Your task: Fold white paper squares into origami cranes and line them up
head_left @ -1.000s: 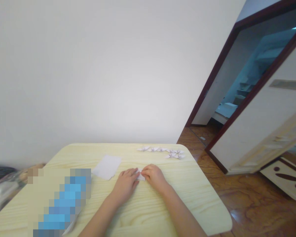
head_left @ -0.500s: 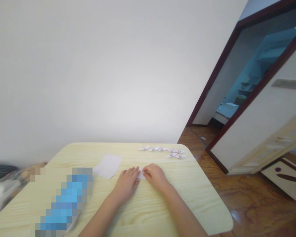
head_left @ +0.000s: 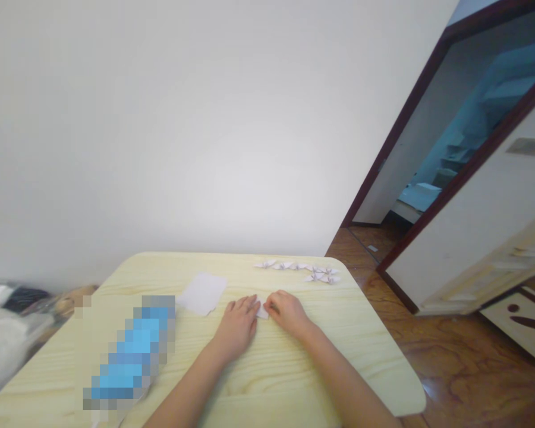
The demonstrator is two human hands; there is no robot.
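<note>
A small folded piece of white paper (head_left: 262,312) lies on the table between my two hands, partly hidden under the fingers. My left hand (head_left: 239,321) rests palm down, its fingers stretched out flat and the fingertips pressing on the paper's left side. From the other side, my right hand (head_left: 288,312) has thumb and fingers pinched together at the paper's right edge. A larger sheet of white paper (head_left: 204,293) lies flat to the left of my left hand. Beyond my right hand, several small folded paper pieces (head_left: 296,267) stand in rows near the table's far edge.
The light wooden table (head_left: 258,386) meets a white wall (head_left: 232,137) at its far side. A pixelated blue object (head_left: 131,351) lies on the table's left part. Bags and cloth (head_left: 13,327) sit beyond the left edge, and a doorway with wooden floor (head_left: 374,261) is at right.
The view has shifted slightly, so the table appears a little to the right. My right hand has drawn slightly away from my left, showing more of the folded paper.
</note>
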